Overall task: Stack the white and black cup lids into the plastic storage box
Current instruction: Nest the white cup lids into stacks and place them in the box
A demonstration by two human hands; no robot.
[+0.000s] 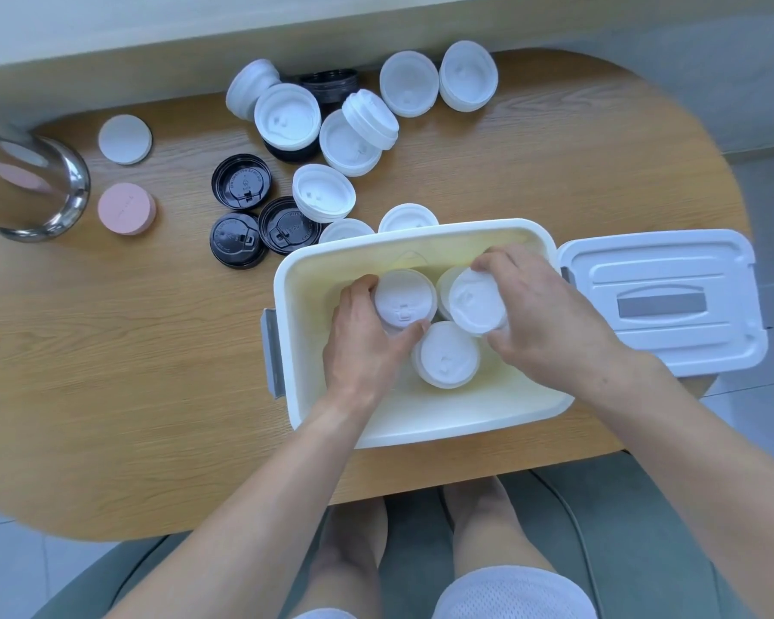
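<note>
table (pixel 108 350): oval, wood-grain | floor (pixel 765 194): grey tiles | light: even

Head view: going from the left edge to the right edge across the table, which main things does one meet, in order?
Glass jar with a metal rim → pink disc → three black cup lids → plastic storage box → left hand → right hand → box cover.
</note>
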